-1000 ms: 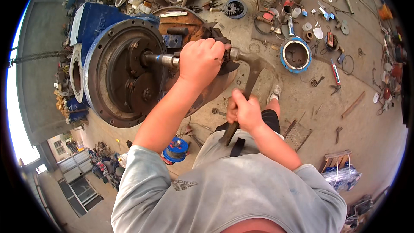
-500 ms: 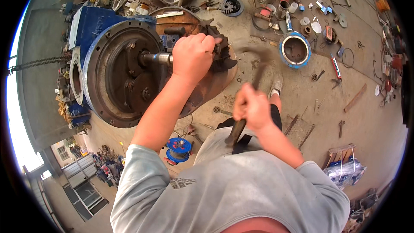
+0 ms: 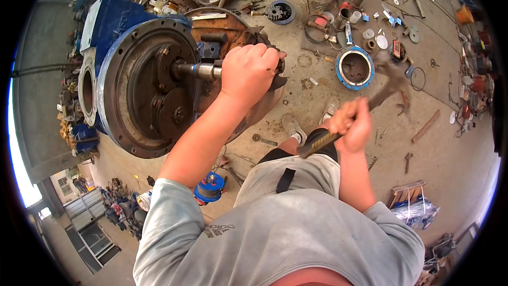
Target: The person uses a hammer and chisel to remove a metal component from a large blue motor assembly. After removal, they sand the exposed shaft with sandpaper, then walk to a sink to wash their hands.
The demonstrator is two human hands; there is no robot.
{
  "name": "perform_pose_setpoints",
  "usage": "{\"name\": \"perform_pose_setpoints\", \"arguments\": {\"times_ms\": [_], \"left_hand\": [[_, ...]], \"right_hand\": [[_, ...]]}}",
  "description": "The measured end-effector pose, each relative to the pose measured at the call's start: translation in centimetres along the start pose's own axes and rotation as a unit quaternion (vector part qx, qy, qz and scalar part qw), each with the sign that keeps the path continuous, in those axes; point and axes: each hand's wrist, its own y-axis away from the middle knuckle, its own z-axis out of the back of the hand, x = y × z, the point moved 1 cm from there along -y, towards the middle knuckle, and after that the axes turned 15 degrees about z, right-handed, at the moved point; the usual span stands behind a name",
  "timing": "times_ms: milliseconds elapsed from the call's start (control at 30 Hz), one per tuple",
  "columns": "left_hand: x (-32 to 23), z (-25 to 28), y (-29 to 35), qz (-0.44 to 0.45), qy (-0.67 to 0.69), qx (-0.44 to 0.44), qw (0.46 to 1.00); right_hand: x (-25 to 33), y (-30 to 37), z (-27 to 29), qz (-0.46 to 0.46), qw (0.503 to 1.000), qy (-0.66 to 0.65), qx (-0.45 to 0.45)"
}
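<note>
My left hand (image 3: 246,71) is closed in a fist at the outer end of a metal shaft (image 3: 209,71) with a blue band. The shaft juts from the open round face of a blue machine housing (image 3: 120,90); inside the bore sit dark round flanges (image 3: 174,114). Dirty, ragged dark material (image 3: 278,80) shows just beyond the fist, which hides the shaft's end. Off to the right, my right hand (image 3: 353,124) grips a hammer (image 3: 320,144) by its handle. The hammer's head is blurred by motion, swung out away from the shaft.
A rusty curved casing (image 3: 225,24) stands behind the shaft. On the concrete floor lie a blue-rimmed ring (image 3: 338,74), a blue cable reel (image 3: 210,186), a wrench-like tool (image 3: 408,162) and a wooden strip (image 3: 426,126). Scattered parts and tools cover the far floor.
My right hand has swung the hammer outward to the right, away from the shaft. My left fist stays at the shaft's end; the view has shifted slightly.
</note>
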Motion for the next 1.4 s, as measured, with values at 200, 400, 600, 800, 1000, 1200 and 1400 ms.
{"name": "perform_pose_setpoints", "arguments": {"times_ms": [200,400,600,800,1000,1200,1400], "left_hand": [[-0.1,-0.4,-0.4,-0.004,-0.023,-0.006,1.0],[0.9,-0.4,-0.1,0.001,-0.041,0.009,0.999],[-0.9,-0.1,-0.1,-0.01,-0.005,0.003,1.0],[-0.2,0.0,-0.3,0.019,0.001,-0.001,1.0],[-0.2,-0.8,-0.8,0.022,-0.022,-0.021,0.999],[-0.3,-0.3,-0.2,0.004,-0.026,-0.012,1.0],[-0.3,0.2,-0.8,0.008,-0.02,-0.025,0.999]], "right_hand": [[-3.0,1.7,-4.1,0.049,0.985,-0.167,0.023],[-2.9,4.0,-4.4,-0.214,0.966,0.1,0.103],[2.1,-0.9,-0.6,-0.054,0.996,-0.064,0.004],[4.8,-2.5,0.2,0.057,0.998,-0.009,0.04],[-2.2,0.6,-4.7,0.056,0.991,-0.113,0.043],[-2.5,1.9,-3.0,-0.19,0.977,0.062,0.071],[1.9,-1.2,-0.3,-0.127,0.989,0.07,0.016]]}}
